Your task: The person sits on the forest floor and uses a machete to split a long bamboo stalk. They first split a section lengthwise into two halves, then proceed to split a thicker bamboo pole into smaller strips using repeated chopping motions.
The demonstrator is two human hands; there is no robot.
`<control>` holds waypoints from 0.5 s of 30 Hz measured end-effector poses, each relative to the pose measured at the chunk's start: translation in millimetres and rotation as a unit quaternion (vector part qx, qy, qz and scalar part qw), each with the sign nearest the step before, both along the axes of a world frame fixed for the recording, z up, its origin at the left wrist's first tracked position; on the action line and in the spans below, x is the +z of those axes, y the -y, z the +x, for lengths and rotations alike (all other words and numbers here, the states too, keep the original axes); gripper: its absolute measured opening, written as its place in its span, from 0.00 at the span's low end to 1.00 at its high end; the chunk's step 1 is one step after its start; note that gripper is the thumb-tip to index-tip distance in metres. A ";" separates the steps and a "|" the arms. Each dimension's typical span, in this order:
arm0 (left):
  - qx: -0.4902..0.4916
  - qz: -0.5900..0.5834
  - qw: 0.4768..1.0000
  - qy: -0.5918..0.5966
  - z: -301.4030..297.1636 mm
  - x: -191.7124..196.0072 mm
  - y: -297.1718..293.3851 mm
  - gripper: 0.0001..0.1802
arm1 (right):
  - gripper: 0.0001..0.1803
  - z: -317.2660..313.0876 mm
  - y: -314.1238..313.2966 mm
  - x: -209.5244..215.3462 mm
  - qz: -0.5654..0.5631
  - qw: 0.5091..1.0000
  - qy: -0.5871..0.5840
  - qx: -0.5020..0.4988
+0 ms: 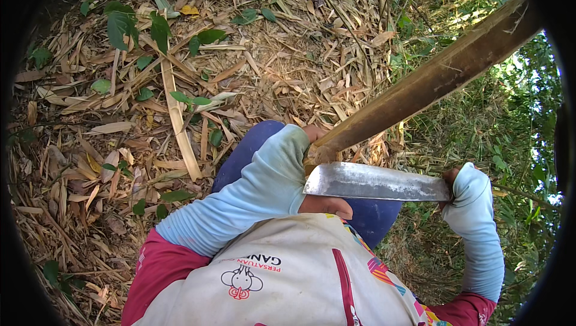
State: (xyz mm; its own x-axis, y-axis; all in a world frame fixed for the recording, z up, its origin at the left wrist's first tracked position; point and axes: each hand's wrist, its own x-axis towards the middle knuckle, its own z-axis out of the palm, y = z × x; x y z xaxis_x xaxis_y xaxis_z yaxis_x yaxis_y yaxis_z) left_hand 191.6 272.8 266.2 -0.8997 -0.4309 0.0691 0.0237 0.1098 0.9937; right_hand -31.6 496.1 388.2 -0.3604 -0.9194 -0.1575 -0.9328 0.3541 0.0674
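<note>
left of the bamboo stalk (pixel 420 86), the ground (pixel 78 164) is a mat of dry bamboo husks and leaves with a few green leaves (pixel 129 23) scattered over it, and one long pale strip of husk (pixel 179 123) lies well apart from the stalk. my left hand (pixel 309 140), sleeved in pale blue to the knuckles, is clamped around the stalk's lower end, just above my knee in blue trousers (pixel 249 146). the stalk runs from that grip up and away to the right, brown and split-looking along its length. directly under the stalk's held end lies the broad grey blade of my knife (pixel 375 182), its flat side showing, its tip touching the stalk's end by my left hand. at the far end of the blade, below the stalk, my right hand (pixel 462 188) is closed around the knife's handle, which the hand hides. right of the stalk there is green brush (pixel 516 116).
</note>
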 end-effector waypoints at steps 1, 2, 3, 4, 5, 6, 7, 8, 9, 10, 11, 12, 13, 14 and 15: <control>0.002 -0.008 1.000 -0.008 0.1 -0.4 -0.4 0.47 | 0.13 -0.9 -1.2 -0.5 -0.001 1.000 0.003 -0.007; 0.004 -0.016 1.000 -0.015 0.2 -1.1 -0.9 0.47 | 0.13 -1.2 -1.8 -0.6 -0.001 1.000 0.006 -0.013; 0.008 -0.036 0.999 -0.017 0.8 -3.7 -1.3 0.47 | 0.13 -0.5 -1.4 -0.3 -0.003 1.000 0.008 -0.014; 0.012 -0.057 0.998 -0.018 1.5 -7.5 -1.7 0.48 | 0.13 0.4 -0.8 0.1 -0.004 1.000 0.010 -0.015; 0.016 -0.077 0.997 -0.020 2.0 -9.6 -1.6 0.48 | 0.13 1.0 0.0 0.5 -0.006 1.000 0.011 -0.015; 0.015 -0.055 0.998 -0.018 1.8 -8.4 -1.3 0.49 | 0.13 0.7 0.1 0.6 -0.005 1.000 0.010 -0.009; 0.014 -0.033 0.999 -0.016 1.4 -6.2 -0.6 0.49 | 0.13 0.3 0.4 0.7 -0.004 1.000 0.008 -0.003; 0.012 -0.012 1.000 -0.014 1.2 -5.1 -0.1 0.49 | 0.13 0.0 0.8 0.7 -0.003 1.000 0.007 0.003; 0.012 -0.001 1.000 -0.016 1.5 -5.9 -0.1 0.50 | 0.13 0.2 0.9 0.8 -0.003 1.000 0.010 0.002; 0.011 0.009 1.000 -0.017 1.7 -7.5 0.0 0.50 | 0.13 0.5 1.1 0.7 -0.004 1.000 0.013 0.001; 0.010 0.019 1.000 -0.019 2.0 -8.4 0.1 0.50 | 0.13 0.7 1.3 0.6 -0.004 1.000 0.016 0.000; 0.010 0.020 1.000 -0.019 2.2 -8.8 0.3 0.50 | 0.13 0.8 1.7 0.3 -0.006 1.000 0.015 0.002; 0.011 0.021 1.000 -0.020 2.5 -9.1 0.5 0.50 | 0.13 0.8 2.1 -0.1 -0.007 1.000 0.014 0.005; 0.011 0.021 1.000 -0.020 2.8 -9.4 0.8 0.50 | 0.13 0.9 2.5 -0.5 -0.008 1.000 0.013 0.007; 0.014 0.018 0.999 -0.024 3.0 -10.6 0.8 0.50 | 0.13 1.2 2.6 -0.5 0.002 1.000 0.017 -0.017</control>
